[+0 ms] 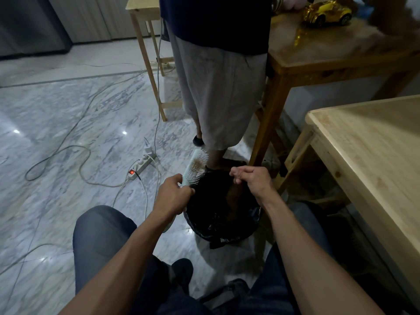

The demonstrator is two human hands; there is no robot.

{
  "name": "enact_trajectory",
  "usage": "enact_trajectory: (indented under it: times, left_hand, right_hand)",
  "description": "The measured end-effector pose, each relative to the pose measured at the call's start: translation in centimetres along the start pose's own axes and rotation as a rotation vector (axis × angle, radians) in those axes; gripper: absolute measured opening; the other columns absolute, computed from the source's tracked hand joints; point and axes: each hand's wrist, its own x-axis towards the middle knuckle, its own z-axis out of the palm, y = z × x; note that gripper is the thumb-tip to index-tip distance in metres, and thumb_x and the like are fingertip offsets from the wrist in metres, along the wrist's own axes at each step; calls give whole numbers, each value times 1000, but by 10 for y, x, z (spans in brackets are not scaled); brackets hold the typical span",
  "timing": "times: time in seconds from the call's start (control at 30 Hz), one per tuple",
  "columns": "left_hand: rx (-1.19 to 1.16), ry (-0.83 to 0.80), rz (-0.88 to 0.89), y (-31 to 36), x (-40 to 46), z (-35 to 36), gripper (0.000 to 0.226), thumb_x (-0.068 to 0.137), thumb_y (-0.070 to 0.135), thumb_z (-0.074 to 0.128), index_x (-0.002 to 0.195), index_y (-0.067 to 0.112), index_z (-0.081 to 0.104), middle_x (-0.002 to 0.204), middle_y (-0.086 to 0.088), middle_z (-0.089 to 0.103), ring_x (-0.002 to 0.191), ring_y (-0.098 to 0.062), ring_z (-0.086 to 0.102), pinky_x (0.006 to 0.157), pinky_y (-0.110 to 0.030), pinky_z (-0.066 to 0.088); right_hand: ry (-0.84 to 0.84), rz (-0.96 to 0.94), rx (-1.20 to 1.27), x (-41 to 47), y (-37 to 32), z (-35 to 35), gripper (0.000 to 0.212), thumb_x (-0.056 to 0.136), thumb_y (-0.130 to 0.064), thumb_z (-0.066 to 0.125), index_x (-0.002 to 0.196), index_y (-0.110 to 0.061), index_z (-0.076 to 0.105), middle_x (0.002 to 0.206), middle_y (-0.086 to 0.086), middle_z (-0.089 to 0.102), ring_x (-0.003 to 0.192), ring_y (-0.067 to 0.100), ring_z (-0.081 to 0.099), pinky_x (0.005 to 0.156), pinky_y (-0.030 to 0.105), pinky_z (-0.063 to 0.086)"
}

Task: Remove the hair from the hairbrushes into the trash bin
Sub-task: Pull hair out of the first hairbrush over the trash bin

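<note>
My left hand (pixel 173 194) grips a pale green hairbrush (pixel 195 165) near its neck, the bristled head pointing up and away over the left rim of the trash bin. Some brownish hair sits among the bristles. The trash bin (pixel 227 233) stands on the floor between my knees, lined with a black bag. My right hand (pixel 252 179) hovers over the bin's far right side with its fingers curled together, pinching a brownish clump of hair (pixel 233 194) that hangs down into the bin.
Another person (pixel 218 76) stands just beyond the bin. A power strip (pixel 142 165) and cables lie on the marble floor to the left. A light wooden table (pixel 375 155) is on the right, a darker table (pixel 329 46) with a gold toy car behind it.
</note>
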Motion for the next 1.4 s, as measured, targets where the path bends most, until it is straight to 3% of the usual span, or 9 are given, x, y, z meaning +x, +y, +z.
enact_trajectory:
  times: [0.2,0.33,0.5,0.6,0.8,0.93,1.07,1.2,1.4]
  left_hand:
    - [40,-32,82,8,-6,6,21,82,3,63,72,18,54,53,2,46,33,-5,39,37,-20,30]
    - [128,-78,159,12,-8,9,7,86,7,65,86,13,62,56,0,52,32,-2,43,35,-19,33]
    - [238,-57,242,16,-10,15,9,82,11,65,91,6,65,76,-16,69,68,-32,65,58,-44,52]
    - [289,-55,202,14,-7,12,6,82,9,65,88,8,64,70,-10,64,62,-26,60,52,-33,42]
    - [14,47,-96,-10,15,-10,2,82,2,58,84,2,59,61,-12,49,41,-20,41,44,-26,32]
    - [38,-12,-27,-8,10,-5,7,80,5,64,80,10,59,59,-9,52,41,-20,44,44,-26,34]
    - [121,-59,71,3,2,9,7,78,12,67,81,17,63,61,-4,56,46,-17,49,46,-27,37]
    - [190,-64,170,9,-3,12,12,83,10,67,90,19,65,65,-1,60,50,-14,52,42,-23,37]
    - [329,-62,373,17,-11,18,20,84,10,69,103,13,70,86,-5,70,83,-25,65,67,-34,48]
  right_hand:
    - [-132,51,-352,-1,1,9,22,100,-39,63,107,-25,78,109,-2,76,108,11,66,97,32,51]
    - [-181,58,-155,1,-16,19,62,88,-69,62,134,-28,65,134,-10,67,128,9,59,114,38,42]
    - [-254,0,-226,-1,-27,28,38,86,-56,74,88,-18,79,85,1,80,83,14,75,81,31,59]
    - [-173,-101,-326,-2,-28,28,34,96,-34,71,66,-18,71,51,-5,58,46,4,50,52,17,41]
    - [40,-53,-165,2,-14,-4,33,98,-35,67,70,-19,76,55,-2,58,57,10,54,69,30,45]
    - [-153,46,-369,-1,-16,-5,15,100,-21,63,103,-20,78,96,0,77,95,11,69,87,29,48]
    - [-301,241,-553,-1,-25,6,62,94,-13,63,153,-20,47,153,4,49,128,21,57,103,33,47]
    - [-245,257,-460,-1,-30,7,100,67,-29,67,159,-35,26,160,4,33,132,28,50,108,47,46]
    - [-394,111,112,-6,-32,16,34,92,-24,68,125,-26,59,115,-7,71,101,0,69,89,18,51]
